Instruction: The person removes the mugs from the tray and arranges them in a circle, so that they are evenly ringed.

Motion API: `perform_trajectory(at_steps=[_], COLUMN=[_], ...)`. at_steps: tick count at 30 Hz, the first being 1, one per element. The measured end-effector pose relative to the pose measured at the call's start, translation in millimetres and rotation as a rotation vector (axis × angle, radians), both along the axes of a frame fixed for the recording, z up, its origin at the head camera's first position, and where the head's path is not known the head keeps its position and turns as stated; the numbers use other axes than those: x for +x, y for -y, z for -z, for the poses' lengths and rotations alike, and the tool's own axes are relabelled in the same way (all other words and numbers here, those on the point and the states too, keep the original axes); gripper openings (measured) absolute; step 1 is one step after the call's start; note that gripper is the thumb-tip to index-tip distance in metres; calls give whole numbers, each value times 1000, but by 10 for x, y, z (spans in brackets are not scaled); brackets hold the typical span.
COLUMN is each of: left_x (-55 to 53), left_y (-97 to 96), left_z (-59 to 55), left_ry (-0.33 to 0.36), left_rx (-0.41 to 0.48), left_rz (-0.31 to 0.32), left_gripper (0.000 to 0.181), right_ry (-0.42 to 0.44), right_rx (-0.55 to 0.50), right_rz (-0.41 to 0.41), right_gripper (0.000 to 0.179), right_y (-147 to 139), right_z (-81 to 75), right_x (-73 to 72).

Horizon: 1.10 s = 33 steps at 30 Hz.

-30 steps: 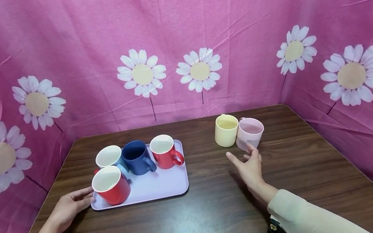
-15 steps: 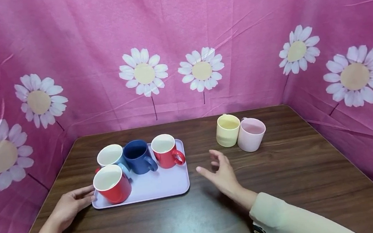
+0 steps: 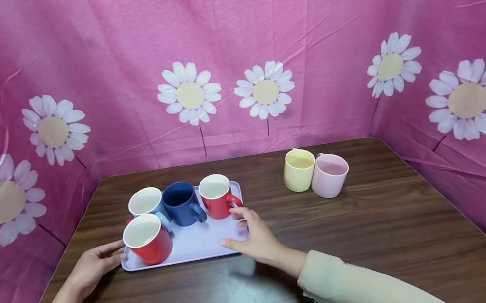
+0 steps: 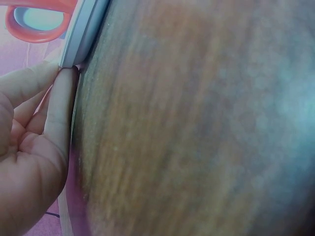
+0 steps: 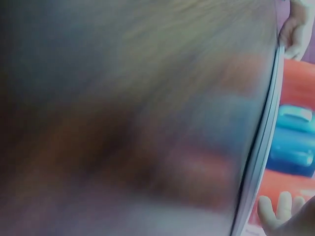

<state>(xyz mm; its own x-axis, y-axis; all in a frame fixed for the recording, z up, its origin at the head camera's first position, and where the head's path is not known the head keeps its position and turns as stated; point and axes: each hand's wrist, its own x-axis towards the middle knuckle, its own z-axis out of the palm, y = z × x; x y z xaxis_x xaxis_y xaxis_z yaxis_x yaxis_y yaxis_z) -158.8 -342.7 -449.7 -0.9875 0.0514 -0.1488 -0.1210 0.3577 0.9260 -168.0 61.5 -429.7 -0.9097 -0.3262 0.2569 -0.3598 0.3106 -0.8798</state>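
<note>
In the head view, a lilac tray (image 3: pixel 203 242) carries several mugs: a front-left red mug (image 3: pixel 148 245), a light-blue mug (image 3: pixel 145 201) with another red handle showing behind it, a dark blue mug (image 3: pixel 182 205) and a right-hand red mug (image 3: pixel 218 201). My left hand (image 3: pixel 90 271) pinches the tray's left edge between thumb and finger, close-up in the left wrist view beside the tray rim (image 4: pixel 81 39). Over the tray's front-right part, my right hand (image 3: pixel 256 236) has thumb and fingers spread, with nothing held. Its index fingertip is by the red mug's handle; contact cannot be made out.
A yellow mug (image 3: pixel 299 170) and a pale pink mug (image 3: pixel 329 176) stand side by side at the table's back right. The brown wooden table (image 3: pixel 388 225) is backed by a pink cloth (image 3: pixel 230 34) printed with daisies.
My right hand has moved left from the pale pink mug to the tray's right side. My left hand stays at the tray's left edge, and the mugs stand as before.
</note>
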Motion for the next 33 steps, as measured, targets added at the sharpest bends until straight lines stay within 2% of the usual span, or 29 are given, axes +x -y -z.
perform_trajectory(at_steps=[7, 16, 24, 33], left_x=[2, -2, 8, 2], left_y=[-4, 4, -10, -9], left_z=[-7, 10, 12, 2], left_ry=[5, 9, 18, 19], left_rx=[10, -12, -13, -22], left_rz=[-1, -8, -1, -7], left_gripper=[58, 58, 58, 57], right_ry=[7, 13, 47, -73], right_rx=[48, 172, 247, 324], right_rz=[-105, -190, -203, -163], right_gripper=[69, 74, 79, 83], right_y=[254, 552, 807, 1064], right_z=[-39, -163, -163, -107], right_x=[15, -14, -38, -124])
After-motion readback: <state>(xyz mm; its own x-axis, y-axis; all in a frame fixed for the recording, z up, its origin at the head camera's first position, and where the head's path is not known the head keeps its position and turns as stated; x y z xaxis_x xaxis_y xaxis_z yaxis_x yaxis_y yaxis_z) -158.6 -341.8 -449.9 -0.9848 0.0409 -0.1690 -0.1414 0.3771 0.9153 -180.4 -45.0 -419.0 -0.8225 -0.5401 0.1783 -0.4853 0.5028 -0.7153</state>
